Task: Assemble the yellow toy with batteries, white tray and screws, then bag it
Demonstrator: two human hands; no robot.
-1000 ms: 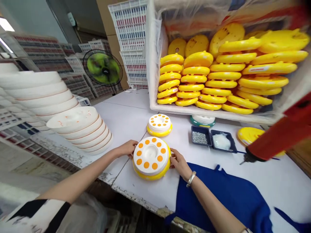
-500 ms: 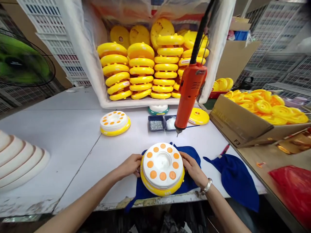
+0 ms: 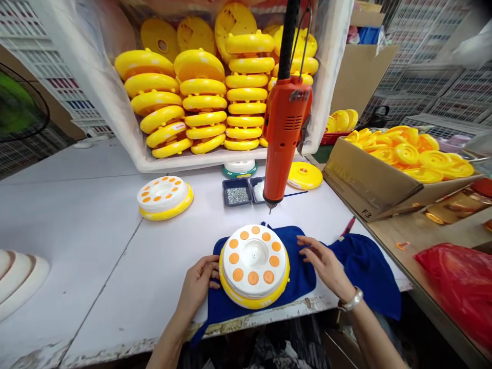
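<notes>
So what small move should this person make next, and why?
Probably reach up with the right hand for the hanging orange electric drill: that hand is off the white-and-yellow disc, the left hand is at the disc's edge, and the drill's bit points down just beyond it.
</notes>
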